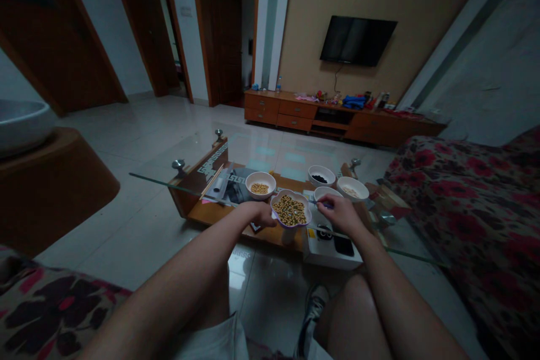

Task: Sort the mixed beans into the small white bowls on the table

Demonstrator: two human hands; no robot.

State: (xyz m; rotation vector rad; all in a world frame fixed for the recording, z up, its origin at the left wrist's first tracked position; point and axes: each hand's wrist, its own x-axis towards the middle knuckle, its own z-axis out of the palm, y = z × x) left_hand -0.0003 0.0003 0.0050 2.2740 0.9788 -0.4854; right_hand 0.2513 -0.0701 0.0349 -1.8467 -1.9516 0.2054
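Flower-shaped dish of yellow beans sits on the glass worktop, between both hands. The left hand touches its left rim, fingers curled closed against the edge. The right hand pinches a thin tool, too small to identify, its tip just beside the dish. Behind stand four white bowls: one with yellow beans, one with dark beans, one with pale beans, and one partly hidden by the right hand.
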